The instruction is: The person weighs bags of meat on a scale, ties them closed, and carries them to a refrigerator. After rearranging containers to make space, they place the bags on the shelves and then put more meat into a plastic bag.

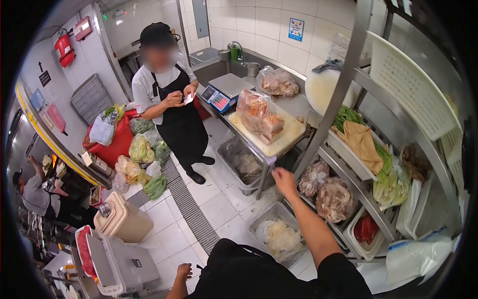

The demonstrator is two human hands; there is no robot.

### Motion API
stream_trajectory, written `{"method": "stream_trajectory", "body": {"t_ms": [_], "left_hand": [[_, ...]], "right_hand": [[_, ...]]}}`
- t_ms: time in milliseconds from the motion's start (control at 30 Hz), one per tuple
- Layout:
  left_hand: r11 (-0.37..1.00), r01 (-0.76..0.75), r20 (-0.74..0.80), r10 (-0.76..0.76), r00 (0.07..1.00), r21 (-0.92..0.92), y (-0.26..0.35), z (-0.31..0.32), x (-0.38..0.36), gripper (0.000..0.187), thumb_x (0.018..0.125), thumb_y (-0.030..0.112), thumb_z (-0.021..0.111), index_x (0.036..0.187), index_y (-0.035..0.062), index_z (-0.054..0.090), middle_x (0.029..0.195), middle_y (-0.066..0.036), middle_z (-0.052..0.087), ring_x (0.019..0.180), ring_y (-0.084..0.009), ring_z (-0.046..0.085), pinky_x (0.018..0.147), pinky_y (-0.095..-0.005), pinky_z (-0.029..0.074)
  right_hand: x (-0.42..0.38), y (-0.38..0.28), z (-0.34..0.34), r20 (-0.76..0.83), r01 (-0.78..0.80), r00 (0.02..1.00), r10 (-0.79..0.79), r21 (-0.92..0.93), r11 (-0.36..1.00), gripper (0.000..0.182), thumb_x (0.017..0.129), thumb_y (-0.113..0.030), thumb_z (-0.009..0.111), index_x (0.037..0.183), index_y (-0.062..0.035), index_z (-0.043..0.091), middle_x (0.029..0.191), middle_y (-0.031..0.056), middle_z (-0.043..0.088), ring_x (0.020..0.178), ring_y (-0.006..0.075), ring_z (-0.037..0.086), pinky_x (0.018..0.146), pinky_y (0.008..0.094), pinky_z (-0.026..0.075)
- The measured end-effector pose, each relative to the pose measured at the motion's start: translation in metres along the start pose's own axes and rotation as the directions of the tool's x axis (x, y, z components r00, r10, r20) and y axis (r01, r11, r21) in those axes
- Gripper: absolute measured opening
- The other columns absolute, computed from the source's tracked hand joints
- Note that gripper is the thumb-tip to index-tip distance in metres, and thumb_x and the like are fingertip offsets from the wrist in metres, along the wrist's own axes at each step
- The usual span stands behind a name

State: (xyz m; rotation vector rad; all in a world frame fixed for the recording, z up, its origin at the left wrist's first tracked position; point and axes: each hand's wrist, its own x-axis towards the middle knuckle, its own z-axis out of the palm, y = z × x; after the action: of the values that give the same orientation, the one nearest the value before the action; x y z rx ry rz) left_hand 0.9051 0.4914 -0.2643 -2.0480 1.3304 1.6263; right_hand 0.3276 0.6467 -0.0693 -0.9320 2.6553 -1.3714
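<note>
My right hand (284,180) is stretched forward near the corner of the steel table (302,105), above a tub (266,219) of pale food in plastic. Its fingers look curled, and what they hold, if anything, is hidden. Low at my left side, my left hand (184,271) hangs with bent fingers; its contents cannot be made out. A clear plastic bag of meat (260,115) rests on a white cutting board (238,121). Behind it lies another bag of meat (277,81), and a blue scale (219,101) stands to the left.
A co-worker (172,99) in a black apron stands left of the table, holding a small white paper (188,98). A metal rack (326,117) with bagged food and vegetables rises on the right. Bins (124,218) stand lower left; vegetable bags (142,148) lie beyond.
</note>
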Motion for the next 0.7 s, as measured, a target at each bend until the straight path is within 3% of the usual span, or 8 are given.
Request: {"method": "stream_trajectory", "body": {"t_ms": [333, 367, 400, 467, 500, 533, 633, 700], "left_hand": [[0.994, 0.015, 0.145, -0.031, 0.989, 0.111, 0.152, 0.05, 0.121, 0.031, 0.087, 0.029, 0.058, 0.102, 0.0029, 0.064, 0.082, -0.014, 0.065, 0.069, -0.0317, 0.063, 0.066, -0.0482, 0.05], [0.889, -0.321, 0.107, 0.303, 0.947, 0.325, 0.193, 0.057, 0.136, 0.034, 0.086, 0.031, 0.053, 0.093, -0.0002, 0.065, 0.084, -0.021, 0.065, 0.079, -0.0377, 0.063, 0.071, -0.05, 0.049], [0.629, -0.585, 0.149, 0.606, 0.782, 0.512, 0.242, 0.064, 0.146, 0.041, 0.086, 0.033, 0.048, 0.083, -0.0033, 0.066, 0.086, -0.029, 0.064, 0.088, -0.0436, 0.063, 0.077, -0.0517, 0.048], [0.661, -0.666, 0.167, 0.656, 0.736, 0.346, 0.383, 0.091, 0.091, 0.037, 0.086, 0.026, 0.055, 0.107, -0.0027, 0.063, 0.092, -0.025, 0.066, 0.092, -0.0395, 0.064, 0.08, -0.0452, 0.05], [0.462, -0.862, 0.103, 0.866, 0.489, 0.21, 0.42, 0.123, 0.111, 0.043, 0.086, 0.022, 0.061, 0.122, -0.0031, 0.056, 0.109, -0.024, 0.062, 0.103, -0.037, 0.06, 0.088, -0.0402, 0.049], [0.4, -0.914, 0.15, 0.902, 0.406, 0.066, 0.486, 0.143, 0.07, 0.051, 0.088, 0.021, 0.062, 0.13, -0.0034, 0.049, 0.129, -0.025, 0.051, 0.119, -0.0374, 0.05, 0.101, -0.0397, 0.041], [0.01, -0.999, 0.091, 0.996, 0.006, -0.04, 0.634, 0.206, -0.028, 0.071, 0.086, 0.028, 0.066, 0.143, 0.0011, 0.033, 0.145, -0.028, 0.031, 0.134, -0.0434, 0.031, 0.111, -0.0456, 0.025], [-0.038, -0.996, 0.047, 0.998, -0.042, -0.079, 0.693, 0.241, -0.067, 0.077, 0.085, 0.036, 0.065, 0.145, 0.0027, 0.029, 0.149, -0.028, 0.023, 0.138, -0.0449, 0.023, 0.113, -0.0497, 0.02]], "right_hand": [[0.3, -0.107, 0.027, -0.213, 0.12, 0.948, -0.238, -0.452, 0.884, 0.04, 0.084, -0.028, 0.061, 0.115, -0.0038, 0.062, 0.108, 0.0195, 0.062, 0.102, 0.0348, 0.058, 0.087, 0.0442, 0.046], [0.32, -0.102, 0.033, -0.212, 0.097, 0.953, -0.219, -0.47, 0.878, 0.04, 0.084, -0.028, 0.061, 0.115, -0.0038, 0.062, 0.108, 0.0195, 0.062, 0.102, 0.0348, 0.058, 0.087, 0.0442, 0.046], [0.339, -0.096, 0.039, -0.202, 0.088, 0.954, -0.22, -0.513, 0.854, 0.035, 0.083, -0.027, 0.062, 0.108, -0.0024, 0.064, 0.102, 0.019, 0.064, 0.099, 0.0348, 0.06, 0.084, 0.0455, 0.048], [0.372, -0.091, 0.045, -0.195, 0.064, 0.958, -0.208, -0.566, 0.822, 0.031, 0.081, -0.026, 0.063, 0.1, -0.001, 0.066, 0.095, 0.0185, 0.066, 0.095, 0.0347, 0.062, 0.082, 0.0468, 0.049], [0.384, -0.094, 0.045, -0.058, -0.005, 0.998, -0.036, -0.597, 0.802, 0.034, 0.08, -0.026, 0.063, 0.104, -0.0022, 0.066, 0.096, 0.0201, 0.066, 0.095, 0.0364, 0.062, 0.082, 0.0472, 0.049], [0.394, -0.094, 0.048, 0.074, -0.067, 0.987, 0.146, -0.631, 0.773, 0.038, 0.078, -0.026, 0.064, 0.108, -0.0033, 0.067, 0.096, 0.0218, 0.066, 0.094, 0.0381, 0.062, 0.083, 0.0475, 0.049], [0.41, -0.083, 0.056, 0.095, -0.077, 0.98, 0.174, -0.625, 0.777, 0.03, 0.076, -0.025, 0.063, 0.094, -0.0024, 0.071, 0.087, 0.0234, 0.066, 0.087, 0.041, 0.063, 0.078, 0.049, 0.049], [0.419, -0.073, 0.062, 0.052, -0.129, 0.981, 0.188, -0.548, 0.826, 0.027, 0.078, -0.026, 0.063, 0.087, -0.0013, 0.071, 0.081, 0.0213, 0.067, 0.079, 0.0363, 0.065, 0.073, 0.0457, 0.05]]}}
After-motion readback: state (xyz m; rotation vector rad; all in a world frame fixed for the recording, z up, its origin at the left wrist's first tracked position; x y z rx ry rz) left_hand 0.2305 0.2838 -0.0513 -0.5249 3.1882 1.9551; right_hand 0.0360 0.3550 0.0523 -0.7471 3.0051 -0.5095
